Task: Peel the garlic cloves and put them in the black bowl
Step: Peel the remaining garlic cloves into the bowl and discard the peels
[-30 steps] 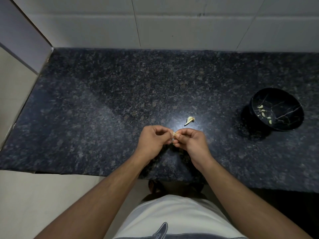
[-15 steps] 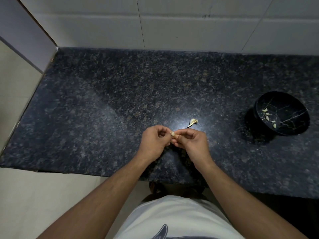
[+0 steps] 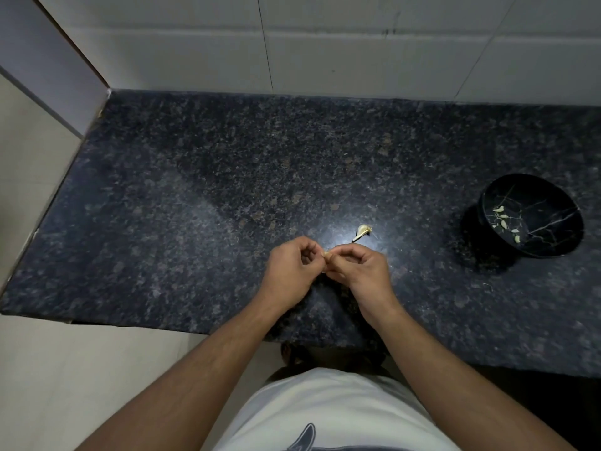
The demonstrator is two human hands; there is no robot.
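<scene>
My left hand (image 3: 291, 271) and my right hand (image 3: 359, 271) meet fingertip to fingertip above the counter's front part, both pinching one small garlic cloves piece (image 3: 327, 254) that is mostly hidden between the fingers. Just beyond my right hand, the rest of the garlic head (image 3: 363, 231) with a thin stem lies on the counter. The black bowl (image 3: 559, 237) with pale veining stands at the right and holds several peeled cloves (image 3: 504, 221).
The dark speckled granite counter (image 3: 227, 190) runs to a white tiled wall (image 3: 325, 43) at the back and ends at a wall corner on the left. Pale floor tiles (image 3: 65, 369) lie below its front edge. Tiny skin flakes (image 3: 486, 285) lie near the bowl.
My hands stay together on the clove, with only small finger shifts. The camera view has drifted slightly, so counter and bowl appear shifted.
</scene>
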